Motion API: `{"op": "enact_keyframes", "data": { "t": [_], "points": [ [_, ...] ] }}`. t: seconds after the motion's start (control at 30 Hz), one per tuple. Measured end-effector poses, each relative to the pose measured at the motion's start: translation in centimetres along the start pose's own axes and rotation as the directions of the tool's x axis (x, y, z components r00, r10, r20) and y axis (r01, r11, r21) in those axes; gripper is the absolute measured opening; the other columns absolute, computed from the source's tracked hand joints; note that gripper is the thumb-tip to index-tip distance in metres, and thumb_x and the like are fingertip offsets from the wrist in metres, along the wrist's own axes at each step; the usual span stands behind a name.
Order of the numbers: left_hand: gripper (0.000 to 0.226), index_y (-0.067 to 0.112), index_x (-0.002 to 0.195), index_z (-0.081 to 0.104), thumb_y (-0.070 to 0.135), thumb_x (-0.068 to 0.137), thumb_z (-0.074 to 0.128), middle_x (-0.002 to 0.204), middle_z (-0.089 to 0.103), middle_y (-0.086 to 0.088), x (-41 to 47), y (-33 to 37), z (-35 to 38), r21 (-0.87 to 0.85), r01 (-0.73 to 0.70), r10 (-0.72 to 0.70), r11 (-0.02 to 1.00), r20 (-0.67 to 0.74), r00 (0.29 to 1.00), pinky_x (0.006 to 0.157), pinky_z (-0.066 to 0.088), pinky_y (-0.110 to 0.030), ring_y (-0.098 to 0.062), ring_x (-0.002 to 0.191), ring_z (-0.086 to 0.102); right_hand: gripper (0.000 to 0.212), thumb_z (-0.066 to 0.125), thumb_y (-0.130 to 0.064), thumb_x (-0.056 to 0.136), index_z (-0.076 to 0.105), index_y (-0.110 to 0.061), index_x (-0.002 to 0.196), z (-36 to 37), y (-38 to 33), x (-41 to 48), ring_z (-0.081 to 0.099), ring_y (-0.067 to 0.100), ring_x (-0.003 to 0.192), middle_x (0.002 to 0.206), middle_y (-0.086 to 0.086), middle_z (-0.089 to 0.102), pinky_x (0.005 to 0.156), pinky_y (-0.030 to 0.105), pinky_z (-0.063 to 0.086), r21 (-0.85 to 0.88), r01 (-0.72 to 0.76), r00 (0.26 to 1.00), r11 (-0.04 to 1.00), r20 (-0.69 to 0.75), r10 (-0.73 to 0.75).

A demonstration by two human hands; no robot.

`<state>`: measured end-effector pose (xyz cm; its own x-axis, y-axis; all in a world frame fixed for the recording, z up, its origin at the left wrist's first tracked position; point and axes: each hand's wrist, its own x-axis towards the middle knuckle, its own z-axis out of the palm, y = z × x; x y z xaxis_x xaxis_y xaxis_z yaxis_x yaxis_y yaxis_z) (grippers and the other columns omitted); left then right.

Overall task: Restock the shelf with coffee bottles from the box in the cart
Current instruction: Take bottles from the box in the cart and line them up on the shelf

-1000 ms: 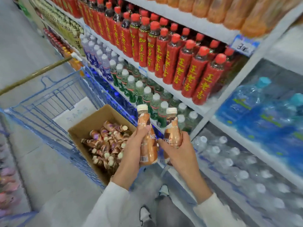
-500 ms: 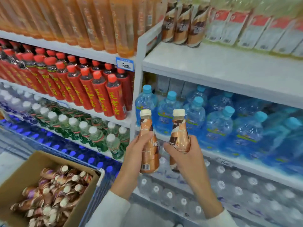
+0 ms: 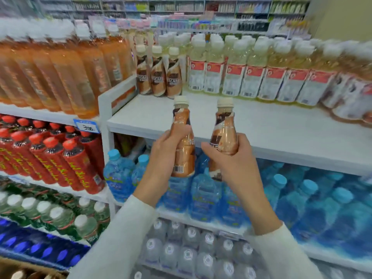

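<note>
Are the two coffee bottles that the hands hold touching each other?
Apart. The head view shows a clear gap between the left bottle and the right bottle; white shelf and blue water bottles show through it.

A shop's drinks aisle: white shelves [image 3: 261, 125] packed with rows of bottled drinks [image 3: 251, 81], a blue price tag [image 3: 87, 125] at nine o'clock, more stocked aisles [image 3: 181, 6] at twelve.

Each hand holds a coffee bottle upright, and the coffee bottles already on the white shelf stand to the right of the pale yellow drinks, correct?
No: in the head view, the shelved coffee bottles stand to the left of the pale yellow drinks on the white shelf, not the right. The rest holds: the left hand and right hand each grip an upright coffee bottle.
</note>
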<state>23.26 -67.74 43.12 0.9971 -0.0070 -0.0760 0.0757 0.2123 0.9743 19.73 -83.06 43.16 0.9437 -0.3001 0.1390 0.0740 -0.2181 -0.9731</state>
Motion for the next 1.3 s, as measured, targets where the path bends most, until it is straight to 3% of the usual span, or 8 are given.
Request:
{"op": "enact_keyframes", "data": {
  "t": [0.13,0.2,0.3,0.47,0.73,0.97,1.1,1.3],
  "points": [
    [0.03,0.023,0.093,0.069,0.049,0.08,0.077,0.094,0.072,-0.015,3.8,2.3,1.7,0.043,-0.097,0.094,0.994,0.067,0.993,0.087,0.057,-0.055,-0.03,0.082,0.069,0.041,0.084,-0.04,0.078,0.057,-0.02,0.102,-0.7,-2.0,4.1,0.056,-0.003,0.06,0.087,-0.003,0.064,0.05,0.014,0.045,0.005,0.083,0.994,0.997,-0.071,-0.082],
    [0.028,0.028,0.098,0.07,0.05,0.082,0.076,0.096,0.076,-0.004,5.4,3.2,2.5,0.09,-0.167,0.16,0.982,0.075,0.984,0.085,0.06,-0.046,-0.021,0.085,0.072,0.04,0.084,-0.032,0.079,0.056,-0.018,0.105,-0.7,-2.5,6.0,0.057,0.0,0.063,0.09,-0.001,0.064,0.048,0.01,0.044,0.032,0.109,0.991,0.994,-0.08,-0.106],
    [0.034,0.033,0.115,0.065,0.051,0.087,0.071,0.104,0.073,0.013,7.8,3.7,3.4,0.174,-0.271,0.256,0.947,0.104,0.961,0.085,0.057,-0.028,-0.003,0.094,0.07,0.045,0.085,-0.026,0.078,0.055,-0.022,0.111,-0.4,-2.5,8.4,0.063,0.001,0.073,0.095,-0.004,0.067,0.057,0.013,0.049,0.062,0.13,0.989,0.99,-0.083,-0.124],
    [0.068,0.035,0.132,0.055,0.065,0.074,0.074,0.122,0.068,0.013,10.4,2.7,3.5,0.243,-0.315,0.291,0.917,0.128,0.948,0.101,0.053,-0.043,-0.008,0.113,0.065,0.051,0.087,-0.025,0.076,0.053,-0.032,0.114,0.4,-0.7,10.9,0.067,0.005,0.088,0.102,-0.008,0.069,0.081,0.027,0.055,0.062,0.142,0.987,0.988,-0.082,-0.137],
    [0.037,0.045,0.112,0.056,0.056,0.082,0.076,0.101,0.069,0.027,11.5,1.7,2.9,0.312,-0.394,0.349,0.865,0.19,0.918,0.09,0.054,-0.025,0.008,0.095,0.064,0.056,0.087,-0.028,0.077,0.05,-0.028,0.12,0.5,0.0,11.4,0.068,0.006,0.091,0.104,-0.007,0.069,0.071,0.02,0.055,0.029,0.113,0.992,0.993,-0.06,-0.111],
    [0.068,0.021,0.129,0.059,0.013,0.069,0.091,0.117,0.072,0.001,13.3,1.9,-0.8,0.403,-0.344,0.184,0.848,0.385,0.904,0.094,0.056,-0.029,-0.007,0.1,0.071,0.088,0.092,-0.05,0.06,0.044,-0.026,0.129,0.5,1.1,9.7,0.059,0.007,0.103,0.122,-0.008,0.052,0.086,0.025,0.05,-0.271,0.059,0.965,0.961,-0.231,-0.125],
    [0.074,0.028,0.118,0.06,0.034,0.055,0.099,0.107,0.071,0.015,12.6,1.8,-0.1,0.525,-0.366,0.267,0.768,0.258,0.929,0.082,0.054,-0.017,0.0,0.093,0.068,0.072,0.09,-0.043,0.067,0.049,-0.024,0.123,0.6,1.5,10.1,0.063,0.012,0.102,0.116,-0.006,0.061,0.091,0.034,0.054,-0.32,0.028,0.964,0.947,-0.241,-0.111],
    [0.075,0.028,0.115,0.052,0.041,0.056,0.097,0.106,0.063,0.016,11.7,1.3,1.2,0.548,-0.376,0.332,0.748,0.181,0.926,0.065,0.044,-0.006,0.005,0.089,0.061,0.058,0.087,-0.022,0.077,0.059,-0.025,0.127,-0.2,1.3,10.9,0.063,-0.002,0.106,0.116,-0.016,0.068,0.098,0.029,0.052,-0.229,0.09,0.996,0.969,0.015,-0.089]
  ]
}}
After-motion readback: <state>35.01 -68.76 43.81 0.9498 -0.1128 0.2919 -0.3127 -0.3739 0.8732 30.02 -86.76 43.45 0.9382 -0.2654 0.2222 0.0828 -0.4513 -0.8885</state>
